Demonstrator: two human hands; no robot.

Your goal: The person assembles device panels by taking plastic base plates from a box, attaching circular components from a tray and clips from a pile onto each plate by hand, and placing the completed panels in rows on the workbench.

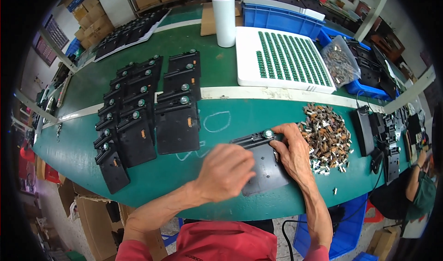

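Note:
On the green bench in front of me lies a black flat panel (pixel 266 169) with a raised bar along its far edge and a round green-rimmed part (pixel 268 133) on that bar. My right hand (pixel 295 154) grips the panel's upper right corner, thumb and fingers closed beside the round part. Over the panel's left side hovers my left hand (pixel 227 171), blurred, its fingers curled into a fist; anything inside is hidden. A heap of small brown and silver connector-like pieces (pixel 325 139) sits just right of my right hand. One loose piece (pixel 335 191) lies nearer me.
Similar black panels (pixel 177 129) stand in overlapping rows at left. Behind are a white tray (pixel 284 82) of small green parts, a white bottle (pixel 224 19), a bag of pieces (pixel 340 62) and blue bins (pixel 281 20). Black devices with cables (pixel 364 129) lie right. Another person's arm (pixel 414 180) shows far right.

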